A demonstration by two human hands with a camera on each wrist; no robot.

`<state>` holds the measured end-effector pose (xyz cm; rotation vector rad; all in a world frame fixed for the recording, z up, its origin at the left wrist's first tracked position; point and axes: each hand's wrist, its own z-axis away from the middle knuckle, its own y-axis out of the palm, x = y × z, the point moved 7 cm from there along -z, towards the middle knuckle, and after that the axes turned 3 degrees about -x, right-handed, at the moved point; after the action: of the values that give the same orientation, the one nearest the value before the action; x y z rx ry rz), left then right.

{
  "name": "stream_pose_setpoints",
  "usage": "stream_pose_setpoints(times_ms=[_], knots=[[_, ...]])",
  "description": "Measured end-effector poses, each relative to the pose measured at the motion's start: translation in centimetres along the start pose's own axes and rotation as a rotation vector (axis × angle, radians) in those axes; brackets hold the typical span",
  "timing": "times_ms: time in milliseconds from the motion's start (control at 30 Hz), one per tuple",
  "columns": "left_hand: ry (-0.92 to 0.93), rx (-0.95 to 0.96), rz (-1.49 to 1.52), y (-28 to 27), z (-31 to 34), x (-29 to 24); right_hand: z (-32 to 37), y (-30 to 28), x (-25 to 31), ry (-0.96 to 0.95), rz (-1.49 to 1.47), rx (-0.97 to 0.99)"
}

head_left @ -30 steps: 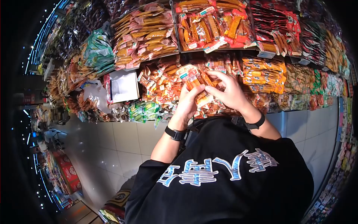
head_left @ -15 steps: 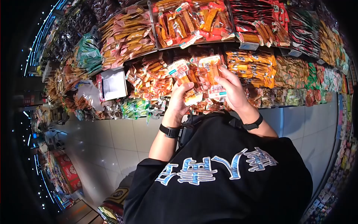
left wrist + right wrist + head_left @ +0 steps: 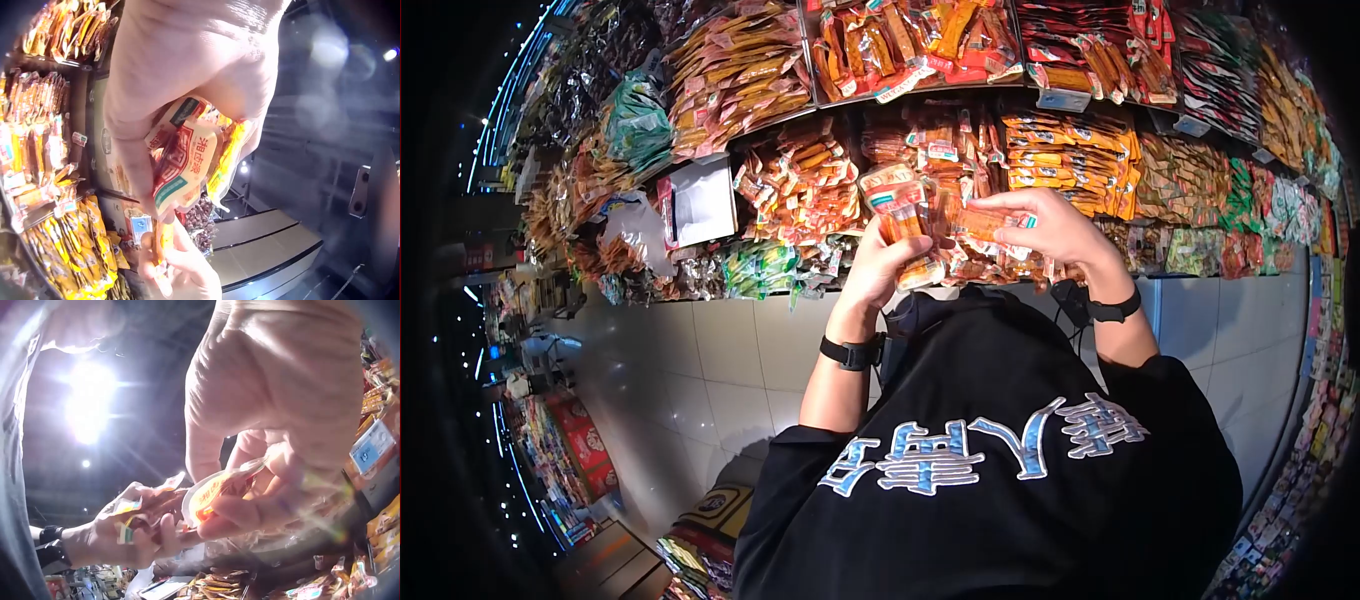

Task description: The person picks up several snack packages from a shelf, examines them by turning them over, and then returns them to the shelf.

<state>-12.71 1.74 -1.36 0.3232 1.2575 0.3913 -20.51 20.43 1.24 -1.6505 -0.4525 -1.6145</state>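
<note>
My left hand (image 3: 875, 270) grips a small stack of snack packets (image 3: 897, 205), thumb across the front, over the lower shelf. Red and white print with a green label shows on the packets (image 3: 187, 162) in the left wrist view. To its right, my right hand (image 3: 1060, 238) pinches another snack packet (image 3: 982, 225) with an orange-brown filling, lying sideways between thumb and fingers. From the right wrist, this packet (image 3: 215, 495) shows a pale printed end, and the left hand (image 3: 115, 540) is close behind it. My palm partly hides the left hand's stack.
Lower bins hold loose red-orange packets (image 3: 800, 195) and yellow packets (image 3: 1068, 160). A raised tray of larger packets (image 3: 880, 50) runs behind them. A white box (image 3: 702, 203) stands at left, with green packets (image 3: 758, 270) along the front edge. Tiled floor (image 3: 725, 345) lies below.
The hands were together, then each showed a packet upright side by side. Now the right hand has moved right and turned its packet sideways; the left keeps hold of its stack.
</note>
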Motion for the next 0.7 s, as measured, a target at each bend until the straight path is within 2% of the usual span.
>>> stream_pose_setpoints(times_ms=[33, 67, 133, 167, 200, 267, 333, 400, 467, 567, 700], knots=[[0.006, -0.001, -0.017, 0.0, 0.2, -0.1, -0.1, 0.0, 0.8, -0.020, 0.053, 0.002], [0.012, -0.001, -0.035, -0.1, 0.5, -0.3, -0.2, -0.3, 1.5, -0.083, 0.036, -0.100], [0.019, -0.026, 0.007, -0.9, 1.0, -0.4, -0.4, 0.1, 2.0, 0.072, -0.330, -0.166], [0.004, -0.019, 0.036, -1.2, 1.4, -0.6, -0.9, 0.6, 1.8, -0.001, -0.432, -0.196], [-0.009, -0.011, 0.066, -1.5, 1.8, -0.9, -1.1, 0.8, 2.9, -0.085, -0.472, -0.321], [0.019, -0.009, 0.045, -3.1, 2.4, -1.2, -1.5, 2.4, 2.3, -0.048, -0.640, -0.321], [0.048, 0.014, 0.035, -3.3, 3.7, -2.5, -1.9, 4.3, 2.7, -0.050, -0.745, -0.423], [0.044, 0.040, 0.052, -3.6, 5.3, -3.1, -2.5, 6.8, 4.0, -0.122, -0.822, -0.482], [0.055, 0.051, 0.056, -4.3, 6.5, -3.3, -3.0, 8.9, 3.5, -0.141, -0.726, -0.437], [0.043, 0.104, 0.077, -5.5, 8.1, -3.5, -3.0, 11.6, 6.5, -0.207, -0.719, -0.439], [0.031, 0.168, 0.148, -6.7, 11.0, -4.1, -2.9, 14.9, 6.7, -0.136, -0.702, -0.329]])
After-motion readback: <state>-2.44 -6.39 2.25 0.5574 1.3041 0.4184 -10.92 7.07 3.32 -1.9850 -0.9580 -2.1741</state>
